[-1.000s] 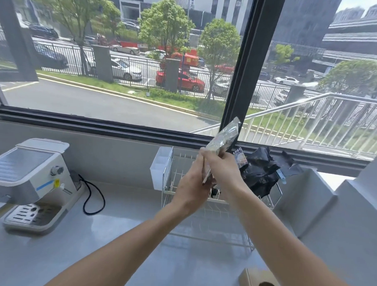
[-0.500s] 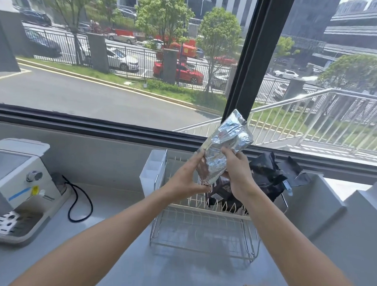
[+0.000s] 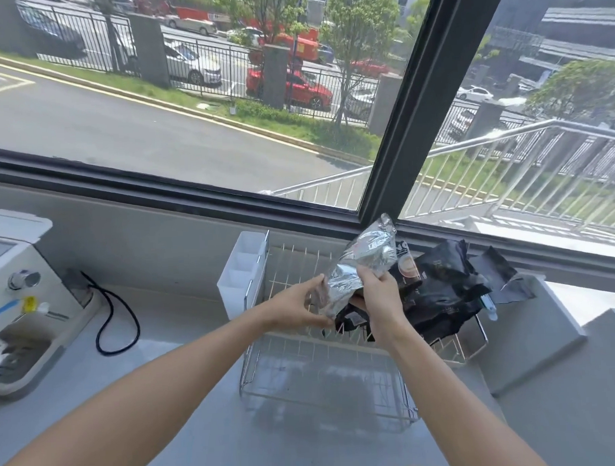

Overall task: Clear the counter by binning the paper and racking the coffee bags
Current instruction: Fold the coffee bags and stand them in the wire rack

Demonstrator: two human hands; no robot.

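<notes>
— Grey counter [image 3: 186,396] under a big window. What's in hand?
— Both. The left hand [image 3: 297,305] and right hand [image 3: 377,293] are closed on the silver foil bag [image 3: 362,262], tilted above the wire rack [image 3: 326,369], beside black bags [image 3: 442,286] already racked.
— Handling?
— Looks light, crinkly, slick. Pinch the lower body firmly; the top flap would likely fold.

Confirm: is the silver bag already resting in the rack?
No: both the left hand and right hand hold the silver bag above the wire rack.
</notes>
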